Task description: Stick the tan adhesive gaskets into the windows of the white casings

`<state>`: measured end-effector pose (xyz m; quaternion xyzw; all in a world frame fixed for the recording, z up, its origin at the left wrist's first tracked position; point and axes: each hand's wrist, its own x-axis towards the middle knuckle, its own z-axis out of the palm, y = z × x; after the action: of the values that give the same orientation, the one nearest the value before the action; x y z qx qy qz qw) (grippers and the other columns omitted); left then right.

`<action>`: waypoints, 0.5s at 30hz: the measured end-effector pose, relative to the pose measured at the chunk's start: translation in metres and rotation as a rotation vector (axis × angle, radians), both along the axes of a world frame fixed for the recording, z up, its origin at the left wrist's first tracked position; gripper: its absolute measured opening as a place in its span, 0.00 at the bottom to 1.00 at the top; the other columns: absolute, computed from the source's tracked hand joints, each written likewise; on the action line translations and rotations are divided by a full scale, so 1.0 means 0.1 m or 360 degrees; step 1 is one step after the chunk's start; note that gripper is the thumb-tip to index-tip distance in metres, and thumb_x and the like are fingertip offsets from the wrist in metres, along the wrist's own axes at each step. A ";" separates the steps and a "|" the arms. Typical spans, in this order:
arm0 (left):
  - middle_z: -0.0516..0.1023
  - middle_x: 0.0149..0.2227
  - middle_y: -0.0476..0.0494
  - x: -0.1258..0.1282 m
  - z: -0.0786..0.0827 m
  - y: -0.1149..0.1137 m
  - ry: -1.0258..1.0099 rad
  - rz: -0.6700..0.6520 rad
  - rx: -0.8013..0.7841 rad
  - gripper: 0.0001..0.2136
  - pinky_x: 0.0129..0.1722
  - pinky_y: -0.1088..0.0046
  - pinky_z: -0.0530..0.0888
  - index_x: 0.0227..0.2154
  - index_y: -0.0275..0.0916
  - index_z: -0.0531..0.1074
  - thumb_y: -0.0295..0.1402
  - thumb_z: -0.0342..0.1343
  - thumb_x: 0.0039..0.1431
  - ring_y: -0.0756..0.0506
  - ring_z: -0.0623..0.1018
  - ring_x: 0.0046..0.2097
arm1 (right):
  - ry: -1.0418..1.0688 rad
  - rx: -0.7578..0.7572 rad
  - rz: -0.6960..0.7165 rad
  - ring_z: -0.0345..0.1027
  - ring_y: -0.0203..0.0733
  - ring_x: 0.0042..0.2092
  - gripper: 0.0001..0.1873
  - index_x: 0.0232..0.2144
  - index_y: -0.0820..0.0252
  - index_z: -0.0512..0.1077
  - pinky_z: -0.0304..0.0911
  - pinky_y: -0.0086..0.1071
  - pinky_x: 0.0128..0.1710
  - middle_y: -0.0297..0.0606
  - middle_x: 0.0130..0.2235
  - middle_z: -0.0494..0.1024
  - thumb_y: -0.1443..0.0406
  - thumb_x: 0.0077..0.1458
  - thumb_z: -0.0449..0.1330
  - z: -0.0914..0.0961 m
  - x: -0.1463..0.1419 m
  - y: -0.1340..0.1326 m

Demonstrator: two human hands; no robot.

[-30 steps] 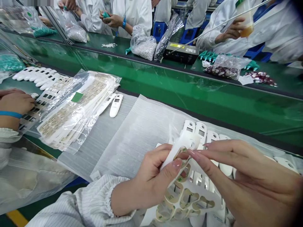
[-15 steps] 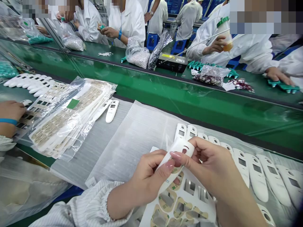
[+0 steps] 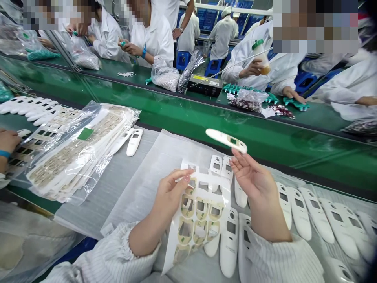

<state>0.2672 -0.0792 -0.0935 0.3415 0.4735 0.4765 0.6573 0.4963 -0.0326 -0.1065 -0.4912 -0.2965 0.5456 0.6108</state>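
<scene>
left hand (image 3: 172,194) clamped on the edge of a die-cut adhesive liner sheet (image 3: 188,224), fingers lying across the paper, sheet tilted and hanging down below the grip. right hand (image 3: 253,177) palm up, fingers loosely spread, no obvious clench. white plastic device housing (image 3: 226,140) lying sideways right at the right fingertips, just above the palm, with a small window cut in it. no way to tell from this view if it's actually pinched or only balanced there.

just right of the right hand, a row of white housings (image 3: 306,212) laid out side by side on clear plastic film (image 3: 338,192). left of the left hand, a white foam sheet (image 3: 138,188), then a clear bag of stacked liner sheets (image 3: 79,153). past that bag, at the far left, a co-worker's hand (image 3: 7,141) with a blue wristband.
</scene>
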 end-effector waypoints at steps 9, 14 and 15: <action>0.69 0.52 0.40 -0.06 -0.10 0.01 0.0098 -0.0037 0.0612 0.26 0.53 0.65 0.72 0.54 0.40 0.71 0.32 0.66 0.50 0.39 0.72 0.54 | -0.0575 0.0109 0.0009 0.73 0.40 0.34 0.12 0.33 0.57 0.77 0.69 0.37 0.38 0.39 0.34 0.81 0.58 0.46 0.69 0.08 -0.13 -0.18; 0.66 0.60 0.37 -0.03 -0.09 -0.06 -0.0027 -0.0189 0.0725 0.28 0.57 0.60 0.70 0.60 0.43 0.63 0.31 0.62 0.57 0.38 0.69 0.60 | -0.1173 0.0510 0.0393 0.69 0.48 0.52 0.12 0.35 0.51 0.80 0.61 0.47 0.57 0.38 0.47 0.79 0.63 0.43 0.72 0.52 -0.31 -0.48; 0.68 0.60 0.38 -0.03 -0.09 -0.07 -0.0040 -0.0207 0.0767 0.27 0.57 0.60 0.69 0.59 0.44 0.63 0.30 0.61 0.57 0.38 0.70 0.59 | -0.1359 0.0599 0.0503 0.67 0.49 0.55 0.16 0.39 0.49 0.79 0.59 0.48 0.58 0.38 0.50 0.77 0.63 0.45 0.72 0.57 -0.36 -0.52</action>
<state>0.2646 -0.0861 -0.1026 0.5123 0.3148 0.5365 0.5921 0.4603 -0.0849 -0.0495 -0.5010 -0.6849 0.3184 0.4226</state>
